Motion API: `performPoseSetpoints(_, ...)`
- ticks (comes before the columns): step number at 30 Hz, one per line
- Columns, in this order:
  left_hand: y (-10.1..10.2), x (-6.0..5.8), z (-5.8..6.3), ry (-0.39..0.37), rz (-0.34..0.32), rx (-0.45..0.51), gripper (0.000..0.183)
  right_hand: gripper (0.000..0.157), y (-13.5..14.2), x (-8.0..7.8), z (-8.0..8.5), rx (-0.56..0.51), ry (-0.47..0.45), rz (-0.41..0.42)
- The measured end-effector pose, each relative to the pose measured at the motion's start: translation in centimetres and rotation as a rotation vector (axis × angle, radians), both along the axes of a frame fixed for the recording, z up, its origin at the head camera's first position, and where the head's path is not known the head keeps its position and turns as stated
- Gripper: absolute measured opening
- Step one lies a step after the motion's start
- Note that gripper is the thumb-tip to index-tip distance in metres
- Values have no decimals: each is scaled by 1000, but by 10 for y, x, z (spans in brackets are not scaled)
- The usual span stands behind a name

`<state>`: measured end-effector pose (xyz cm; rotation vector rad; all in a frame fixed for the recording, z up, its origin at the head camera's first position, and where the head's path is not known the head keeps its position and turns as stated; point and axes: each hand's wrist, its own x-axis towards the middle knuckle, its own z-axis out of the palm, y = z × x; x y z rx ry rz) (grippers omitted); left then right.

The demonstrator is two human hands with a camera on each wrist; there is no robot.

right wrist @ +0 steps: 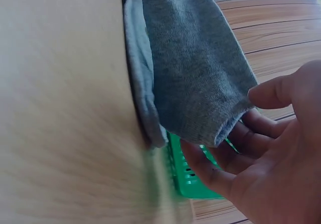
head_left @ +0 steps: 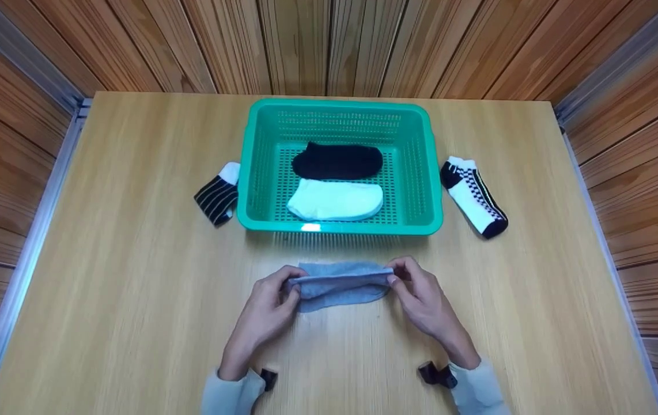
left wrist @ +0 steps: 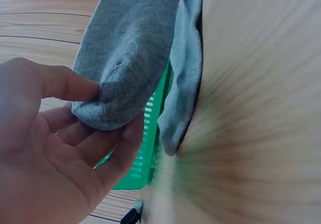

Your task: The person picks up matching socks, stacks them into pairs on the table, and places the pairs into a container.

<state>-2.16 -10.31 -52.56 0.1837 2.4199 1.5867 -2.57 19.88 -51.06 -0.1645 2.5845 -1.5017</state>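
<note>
A grey sock (head_left: 345, 280) is held up between both hands above the table, in front of the basket. My left hand (head_left: 268, 305) pinches its toe end (left wrist: 115, 101) between thumb and fingers. At the other end, the thumb and fingers of my right hand (head_left: 426, 302) grip the cuff opening (right wrist: 228, 126). Beneath it a second grey sock (head_left: 337, 298) lies flat on the table, partly covered in the head view. Both wrist views show this lower sock (left wrist: 183, 78) apart from the held one.
A green basket (head_left: 340, 226) stands behind the hands, holding a black sock (head_left: 337, 161) and a white sock (head_left: 335, 200). Left of it lies a black striped sock (head_left: 216, 199), touching or very near its side. To the right is a white-and-black checkered sock (head_left: 476, 196). Wooden panels enclose the table.
</note>
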Motion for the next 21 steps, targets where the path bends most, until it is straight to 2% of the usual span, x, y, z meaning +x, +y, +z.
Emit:
performPoseSetpoints(5,4,-2,-3,-14,46,-37,24,26,-3,-2,-10,18,26,-1)
performPoseSetpoints(10,9,-4,-5,-12,95,-68,31,40,-5,-5,-18,31,38,2)
performPoseSetpoints(13,11,-5,-7,-13,104,-58,29,35,-7,-7,-19,18,18,-3)
performPoseSetpoints(17,12,-7,-7,-23,106,-10,22,18,-10,-7,-19,-3,7,-30)
performPoseSetpoints(21,12,-7,-3,-49,130,81,21,11,-10,-6,-14,-42,22,-66)
